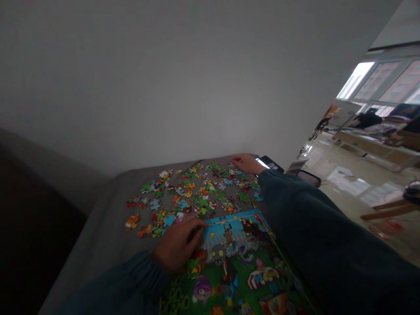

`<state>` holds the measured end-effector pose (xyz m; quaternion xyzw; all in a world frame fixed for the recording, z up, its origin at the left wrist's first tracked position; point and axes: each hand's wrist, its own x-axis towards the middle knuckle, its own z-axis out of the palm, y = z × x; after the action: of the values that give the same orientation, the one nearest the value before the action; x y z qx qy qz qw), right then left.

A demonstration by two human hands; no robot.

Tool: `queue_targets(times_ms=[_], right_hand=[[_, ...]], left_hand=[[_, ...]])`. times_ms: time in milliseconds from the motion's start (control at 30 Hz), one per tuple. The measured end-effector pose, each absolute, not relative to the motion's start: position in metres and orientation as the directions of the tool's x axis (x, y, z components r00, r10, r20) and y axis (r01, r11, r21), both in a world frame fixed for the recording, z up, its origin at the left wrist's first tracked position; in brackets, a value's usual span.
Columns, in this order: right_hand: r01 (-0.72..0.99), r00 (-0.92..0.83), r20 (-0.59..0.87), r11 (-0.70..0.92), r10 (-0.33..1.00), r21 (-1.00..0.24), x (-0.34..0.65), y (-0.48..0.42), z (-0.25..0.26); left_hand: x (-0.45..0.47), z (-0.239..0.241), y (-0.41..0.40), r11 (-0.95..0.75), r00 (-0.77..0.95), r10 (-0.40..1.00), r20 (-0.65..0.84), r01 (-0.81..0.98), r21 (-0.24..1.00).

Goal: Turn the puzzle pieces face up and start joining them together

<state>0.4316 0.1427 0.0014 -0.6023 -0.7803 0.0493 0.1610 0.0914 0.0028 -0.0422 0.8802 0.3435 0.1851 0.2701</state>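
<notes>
A colourful cartoon puzzle board point(239, 262) lies in front of me, with a blue strip along its far edge. My left hand point(179, 243) rests over its far left corner, fingers loosely bent, thumb apart from the index finger, and no piece visible in it. Farther off, my right hand point(246, 163) reaches to the far right of the loose puzzle pieces point(203, 190). Its fingers are closed and point down among the pieces; what lies between the fingertips is too small to make out. Several loose pieces lie close beside the left hand's knuckles.
Grey cloth point(111, 227) covers the surface under everything, up against a pale wall point(197, 87). A dark phone-like device point(273, 165) lies behind my right wrist. On the right, a room shows a glossy floor point(348, 179), a low wooden bench point(367, 148) and windows point(377, 78).
</notes>
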Motion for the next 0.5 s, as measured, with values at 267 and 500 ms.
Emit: queue_targets(times_ms=[267,500], right_hand=[[0.909,-0.347,0.075,0.355,0.935,-0.219,0.436,0.132,-0.007],[0.963,-0.206,0.204,0.236,0.957,-0.133,0.43,0.132,-0.004]], left_hand=[[0.091,-0.044,0.004,-0.618,0.696,0.704,0.144,0.499,0.608],[0.092,-0.043,0.005,-0.609,0.692,0.71,0.133,0.508,0.609]])
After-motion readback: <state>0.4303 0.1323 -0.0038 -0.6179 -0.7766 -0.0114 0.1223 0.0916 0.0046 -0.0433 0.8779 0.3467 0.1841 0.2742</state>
